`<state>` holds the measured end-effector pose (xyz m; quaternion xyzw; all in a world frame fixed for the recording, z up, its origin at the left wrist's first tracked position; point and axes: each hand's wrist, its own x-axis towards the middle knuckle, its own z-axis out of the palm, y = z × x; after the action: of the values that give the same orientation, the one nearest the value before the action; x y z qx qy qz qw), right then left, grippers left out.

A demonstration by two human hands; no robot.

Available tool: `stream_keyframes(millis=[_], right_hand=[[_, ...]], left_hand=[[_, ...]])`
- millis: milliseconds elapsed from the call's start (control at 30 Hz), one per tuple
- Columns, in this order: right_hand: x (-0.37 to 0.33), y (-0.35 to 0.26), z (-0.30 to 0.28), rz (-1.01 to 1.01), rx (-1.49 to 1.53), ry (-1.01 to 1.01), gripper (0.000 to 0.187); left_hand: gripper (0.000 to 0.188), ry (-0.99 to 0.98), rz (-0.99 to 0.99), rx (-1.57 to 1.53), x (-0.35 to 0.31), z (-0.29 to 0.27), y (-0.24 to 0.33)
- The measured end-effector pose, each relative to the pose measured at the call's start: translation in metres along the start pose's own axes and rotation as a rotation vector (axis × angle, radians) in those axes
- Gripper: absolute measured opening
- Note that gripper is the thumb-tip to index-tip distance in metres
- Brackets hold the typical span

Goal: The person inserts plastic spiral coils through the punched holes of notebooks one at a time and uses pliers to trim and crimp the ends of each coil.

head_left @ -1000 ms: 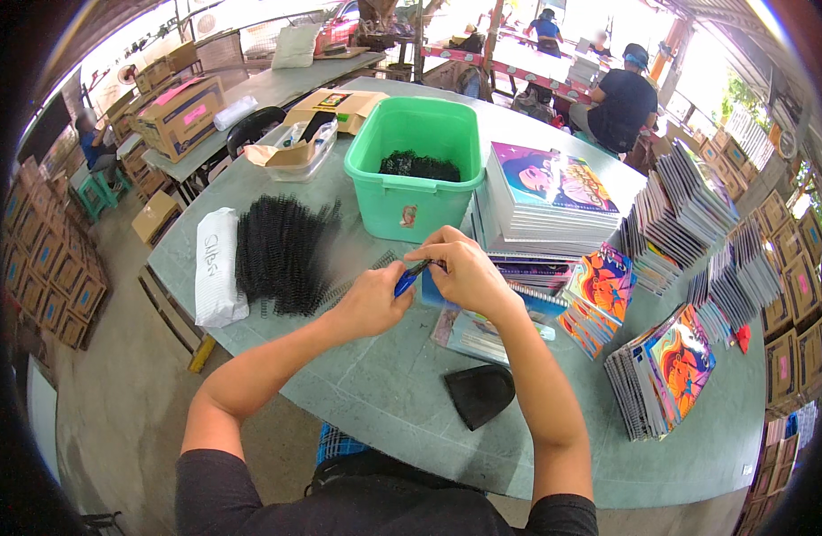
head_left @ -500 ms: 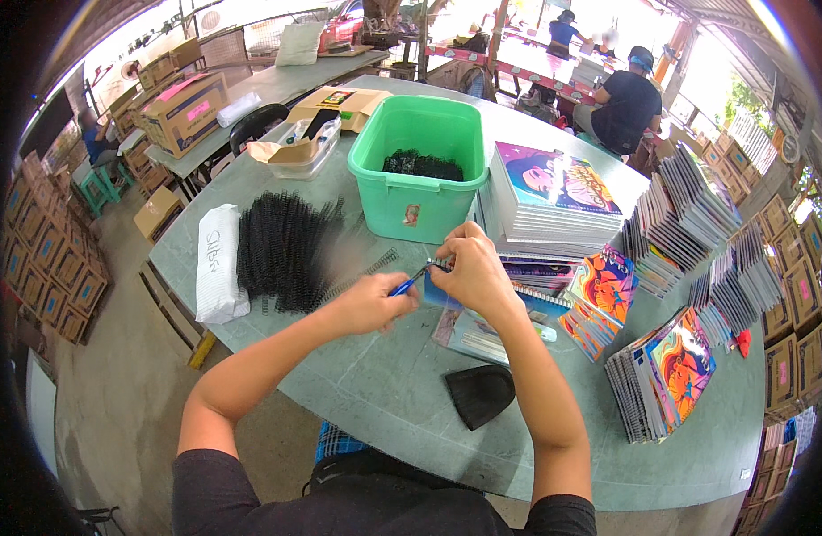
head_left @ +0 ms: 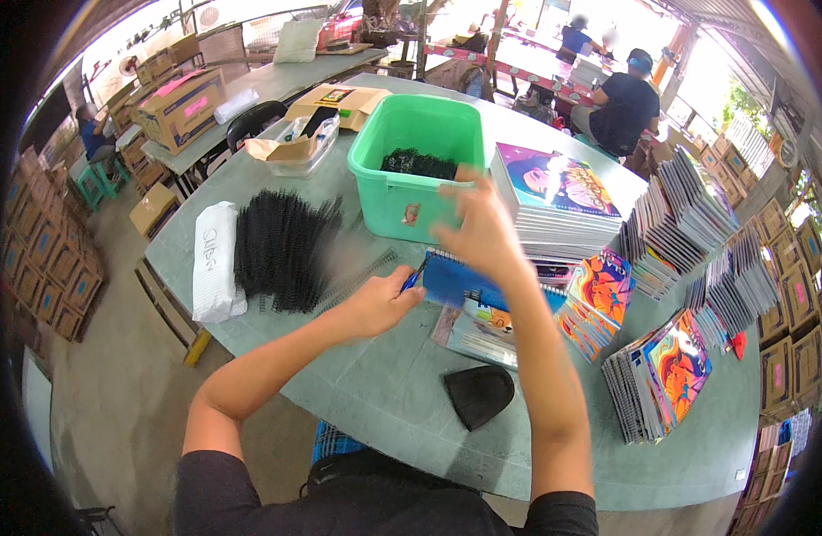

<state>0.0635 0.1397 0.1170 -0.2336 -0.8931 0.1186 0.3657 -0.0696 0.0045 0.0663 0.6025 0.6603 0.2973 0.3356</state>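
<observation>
My left hand (head_left: 386, 299) is closed around blue-handled pliers (head_left: 411, 279), their dark tip pointing up beside a blue spiral notebook (head_left: 451, 284). That notebook lies over a small stack of notebooks (head_left: 482, 332). Raised at the front rim of the green tub (head_left: 411, 210), my right hand (head_left: 482, 228) is smeared by motion, so I cannot make out anything in its fingers. Black plastic coils (head_left: 420, 163) lie inside the tub. A large heap of black spiral coils (head_left: 281, 255) spreads left of my left hand, with a few loose coils (head_left: 375, 268) nearer it.
Beside the tub rises a tall notebook stack (head_left: 563, 228); more bound stacks (head_left: 679, 214) and a colourful pile (head_left: 657, 380) stand to the right. A black pouch-like item (head_left: 479, 397) lies in front. A white wrapped bundle (head_left: 216, 263) and clear container (head_left: 299, 152) sit left. People work behind.
My right hand has left the pliers' tip and moved up to the tub's rim. My left hand keeps the pliers, now tilted more upright, and more of the blue notebook shows.
</observation>
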Motion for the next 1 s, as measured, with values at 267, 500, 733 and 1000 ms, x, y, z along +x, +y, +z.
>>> stream_keyframes(millis=[267,500,733,1000], right_hand=[[-0.022,0.016,-0.023,0.278,-0.207,-0.633,0.056],[-0.119,0.012,-0.146,0.483,-0.577,-0.218,0.029],[-0.114,0.016,-0.281,0.639,-0.836,0.365,0.047],[-0.219,0.194,-0.239,0.915,-0.645,0.262,0.027]], left_hand=[[0.043,-0.144,-0.093,-0.032,-0.003,0.006,-0.033],[0.041,-0.189,-0.061,-0.129,-0.009,0.015,-0.053],[0.039,-0.247,-0.03,-0.182,0.007,0.047,-0.038],[0.039,-0.176,-0.014,-0.188,0.001,0.043,-0.055]])
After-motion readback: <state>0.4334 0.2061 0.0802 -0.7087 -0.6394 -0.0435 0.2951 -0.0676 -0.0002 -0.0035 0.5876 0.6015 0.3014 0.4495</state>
